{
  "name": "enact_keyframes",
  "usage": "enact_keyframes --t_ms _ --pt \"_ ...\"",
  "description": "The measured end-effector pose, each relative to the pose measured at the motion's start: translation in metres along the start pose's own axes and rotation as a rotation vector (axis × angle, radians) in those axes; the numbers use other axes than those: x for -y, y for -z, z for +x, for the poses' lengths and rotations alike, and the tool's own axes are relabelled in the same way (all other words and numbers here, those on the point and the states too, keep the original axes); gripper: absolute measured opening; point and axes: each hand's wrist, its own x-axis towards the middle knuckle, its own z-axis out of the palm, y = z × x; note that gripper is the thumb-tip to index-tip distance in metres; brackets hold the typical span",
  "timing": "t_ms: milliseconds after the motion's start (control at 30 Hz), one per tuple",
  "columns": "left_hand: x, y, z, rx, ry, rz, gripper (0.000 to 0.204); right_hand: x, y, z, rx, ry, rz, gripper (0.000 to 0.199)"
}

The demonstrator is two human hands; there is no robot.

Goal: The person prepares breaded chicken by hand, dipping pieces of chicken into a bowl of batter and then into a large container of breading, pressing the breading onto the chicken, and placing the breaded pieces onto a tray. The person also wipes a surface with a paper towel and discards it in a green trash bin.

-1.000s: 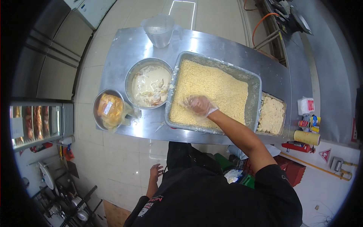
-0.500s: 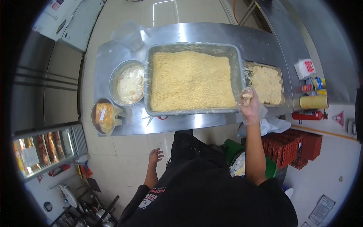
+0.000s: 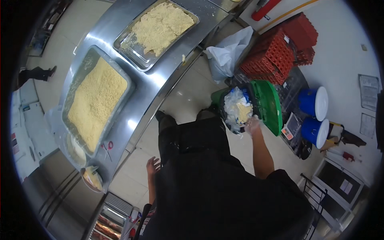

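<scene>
My right hand (image 3: pixel 253 125), in a clear plastic glove, reaches to the near edge of a bin (image 3: pixel 273 105) with a green lid tipped open. Its fingers are smeared, and I cannot make out whether anything is in them. Pale yellow crumbs (image 3: pixel 244 112) lie in the bin beside the hand, among crumpled clear plastic (image 3: pixel 232 105). My bare left hand (image 3: pixel 153 165) hangs at my side near the table edge, fingers apart, holding nothing.
On the steel table (image 3: pixel 138 102) stand a big tub of yellow crumbs (image 3: pixel 96 102), a metal tray (image 3: pixel 146 63) with crumbly coating, red-handled scissors (image 3: pixel 107 150) and bowls. Red crates (image 3: pixel 268 60), a white bag (image 3: pixel 228 56) and blue buckets (image 3: pixel 310 105) surround the bin. Another person's legs (image 3: pixel 38 75) show far left.
I have turned right, away from the table toward the bin. My right hand, which held a crumbly clump beside the tray, is now at the bin. My left hand still hangs down.
</scene>
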Motion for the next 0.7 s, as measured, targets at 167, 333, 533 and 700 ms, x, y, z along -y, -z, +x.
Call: enact_keyframes --t_ms 167,333,533,700 --pt "-0.033 -0.025 -0.007 -0.026 0.167 0.041 0.032 -0.005 -0.048 0.013 -0.215 0.281 -0.595 0.069" --pt "-0.056 -0.038 -0.005 -0.106 0.108 -0.05 0.032 -0.059 -0.218 0.052 -0.198 1.259 -2.091 0.048" --pt "-0.024 -0.005 -0.016 -0.166 0.035 -0.277 0.033 -0.213 -0.504 0.023 0.571 1.324 -1.896 0.042" --pt "0.03 0.039 -0.037 -0.309 0.198 -0.527 0.036 -0.311 -0.622 0.03 1.007 1.508 -2.112 0.037"
